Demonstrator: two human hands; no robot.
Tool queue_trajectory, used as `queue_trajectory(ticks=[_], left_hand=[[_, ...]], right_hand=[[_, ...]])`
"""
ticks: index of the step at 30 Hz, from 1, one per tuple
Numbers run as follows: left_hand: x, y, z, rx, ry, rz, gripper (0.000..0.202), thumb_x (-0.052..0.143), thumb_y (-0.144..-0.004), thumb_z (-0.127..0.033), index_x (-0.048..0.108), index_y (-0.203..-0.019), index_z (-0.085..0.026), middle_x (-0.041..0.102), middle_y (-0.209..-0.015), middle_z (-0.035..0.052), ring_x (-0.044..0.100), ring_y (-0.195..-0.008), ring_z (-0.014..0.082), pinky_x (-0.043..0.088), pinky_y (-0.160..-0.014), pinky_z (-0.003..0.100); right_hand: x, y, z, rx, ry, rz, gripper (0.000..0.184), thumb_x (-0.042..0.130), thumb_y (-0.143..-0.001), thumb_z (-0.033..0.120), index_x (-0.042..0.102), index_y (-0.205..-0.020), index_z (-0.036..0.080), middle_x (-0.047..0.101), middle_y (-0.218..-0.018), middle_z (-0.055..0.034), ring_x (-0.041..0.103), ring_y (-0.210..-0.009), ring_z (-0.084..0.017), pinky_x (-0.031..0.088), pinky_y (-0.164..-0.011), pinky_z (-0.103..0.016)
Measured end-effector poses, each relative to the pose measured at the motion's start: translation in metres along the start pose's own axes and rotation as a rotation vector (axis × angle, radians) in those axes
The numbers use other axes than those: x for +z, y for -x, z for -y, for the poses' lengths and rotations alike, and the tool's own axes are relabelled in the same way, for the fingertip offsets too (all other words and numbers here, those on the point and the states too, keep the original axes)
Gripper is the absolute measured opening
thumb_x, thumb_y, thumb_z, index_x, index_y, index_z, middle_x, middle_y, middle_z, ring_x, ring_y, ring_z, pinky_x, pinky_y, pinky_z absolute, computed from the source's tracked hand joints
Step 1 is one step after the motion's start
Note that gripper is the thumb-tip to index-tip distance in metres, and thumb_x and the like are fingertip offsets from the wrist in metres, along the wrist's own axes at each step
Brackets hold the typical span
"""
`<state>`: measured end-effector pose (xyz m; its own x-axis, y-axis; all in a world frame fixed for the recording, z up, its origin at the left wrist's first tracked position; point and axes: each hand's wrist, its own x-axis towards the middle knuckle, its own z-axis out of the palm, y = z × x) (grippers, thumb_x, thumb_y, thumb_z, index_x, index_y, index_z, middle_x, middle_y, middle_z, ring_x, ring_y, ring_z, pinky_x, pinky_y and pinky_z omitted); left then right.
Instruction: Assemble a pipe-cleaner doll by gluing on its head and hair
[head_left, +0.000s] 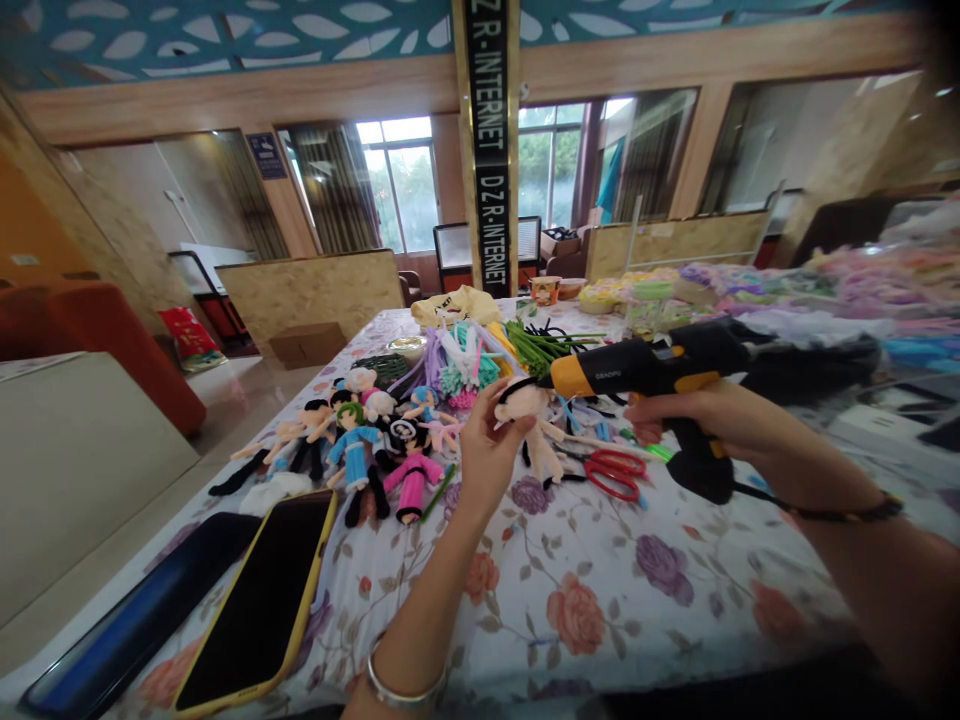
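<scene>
Across the foreground: one long counter point(517, 610), covered in white cloth printed with orange and purple roses. At its far right: one heap of soft pastel craft material point(847, 275) in pink, lilac and yellow. Mid-counter, rear: one bundle of fuzzy stems point(466, 365) in mint, pink and lilac; beside it, one bunch of long green stems point(536, 347). Left of centre: one cluster of small plush dolls point(352, 445), among them one pink-robed doll point(414, 482) with black sash. Above the counter, right: one pistol-shaped black-and-yellow glue gun point(637, 370), nozzle to the left. Near left corner: one dark glossy phone point(142, 615); just beside it, one black-screened phone in a yellow case point(259, 600). Around the glue gun's grip: right hand point(694, 415), fingers wrapped closed. Opposite: left hand point(491, 435), thumb and fingers nearly together, pinching the head of one cream plush doll point(526, 402). Location of this doll: above mid-counter, between both hands, directly before the nozzle; contact with nozzle not discernible. Right of it, on the counter: one pair of red-handled scissors point(613, 472). Beside the pink-robed doll: one slim green stick point(439, 492).
</scene>
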<state>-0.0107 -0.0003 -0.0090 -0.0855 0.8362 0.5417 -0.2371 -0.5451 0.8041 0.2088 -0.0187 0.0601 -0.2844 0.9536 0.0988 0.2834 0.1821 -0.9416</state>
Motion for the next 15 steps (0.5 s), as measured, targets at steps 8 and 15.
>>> queue_trajectory(ticks=[8,15], left_hand=[[0.0001,-0.0007,0.0001,0.028,-0.007,0.004,0.05,0.073,-0.065,-0.031,0.052,-0.109,-0.021,0.062,-0.111,0.0081,0.06,-0.102,0.0197,0.049,-0.086,0.03],[0.0008,-0.0006,-0.0002,0.047,-0.001,0.007,0.05,0.073,-0.065,-0.033,0.051,-0.109,-0.022,0.063,-0.11,0.0079,0.06,-0.101,0.0197,0.05,-0.085,0.03]], right_hand=[[0.0003,0.0013,0.0016,-0.021,0.016,-0.002,0.032,0.069,-0.066,0.039,0.053,-0.047,0.018,0.052,-0.049,0.0004,0.049,-0.051,-0.013,0.04,-0.056,-0.029],[-0.0006,0.002,0.0029,-0.034,0.052,-0.012,0.033,0.068,-0.067,0.039,0.052,-0.046,0.019,0.053,-0.049,0.0001,0.049,-0.051,-0.013,0.04,-0.056,-0.029]])
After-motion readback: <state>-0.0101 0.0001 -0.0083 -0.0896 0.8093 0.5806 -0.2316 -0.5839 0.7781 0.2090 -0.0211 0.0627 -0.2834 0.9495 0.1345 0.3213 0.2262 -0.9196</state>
